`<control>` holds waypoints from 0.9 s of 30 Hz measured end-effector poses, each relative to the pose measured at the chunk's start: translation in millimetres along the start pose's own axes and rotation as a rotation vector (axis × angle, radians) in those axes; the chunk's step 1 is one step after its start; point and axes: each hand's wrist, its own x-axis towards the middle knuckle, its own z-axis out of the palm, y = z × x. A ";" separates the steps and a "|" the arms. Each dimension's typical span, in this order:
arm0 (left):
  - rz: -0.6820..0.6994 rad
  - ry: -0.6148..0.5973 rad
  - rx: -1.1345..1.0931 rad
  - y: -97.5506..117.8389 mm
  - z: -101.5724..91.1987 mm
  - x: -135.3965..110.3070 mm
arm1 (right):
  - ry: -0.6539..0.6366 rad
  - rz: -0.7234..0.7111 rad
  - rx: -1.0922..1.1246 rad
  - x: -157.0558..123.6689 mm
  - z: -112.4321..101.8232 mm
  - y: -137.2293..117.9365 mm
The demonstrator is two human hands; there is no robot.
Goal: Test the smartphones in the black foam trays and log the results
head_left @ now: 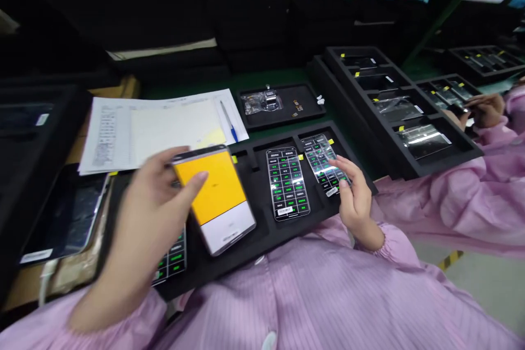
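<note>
My left hand [153, 210] grips a smartphone [221, 191] by its upper left edge, thumb over the screen, which glows yellow above and white below. The phone is tilted over a black foam tray [256, 246]. My right hand [356, 197] has its fingers apart at the lit screen of a phone [318, 158] in the tray's right slot; a fingertip seems to touch the glass. Between the hands lies another phone [288, 183] showing a grid with green labels. One more gridded phone [176, 257] is partly hidden behind my left forearm.
Printed sheets [164, 126] with a blue pen [228, 120] lie behind the tray. Beyond is a small black tray [301, 93] with a plastic bag and small parts. Stacked foam trays [410, 115] hold phones at right. A dark phone [65, 213] lies at left. Co-workers sit opposite and at right.
</note>
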 end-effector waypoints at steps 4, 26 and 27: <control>-0.270 -0.173 -0.023 -4.8 13.6 4.9 | -0.036 -0.039 -0.019 -6.4 0.5 -4.7; 0.587 0.275 0.416 -32.8 16.2 -89.1 | -0.186 -0.188 -0.201 -6.6 -0.2 -7.6; 0.605 0.254 0.423 -30.5 16.9 -89.5 | -0.215 -0.219 -0.187 -4.6 3.9 -13.0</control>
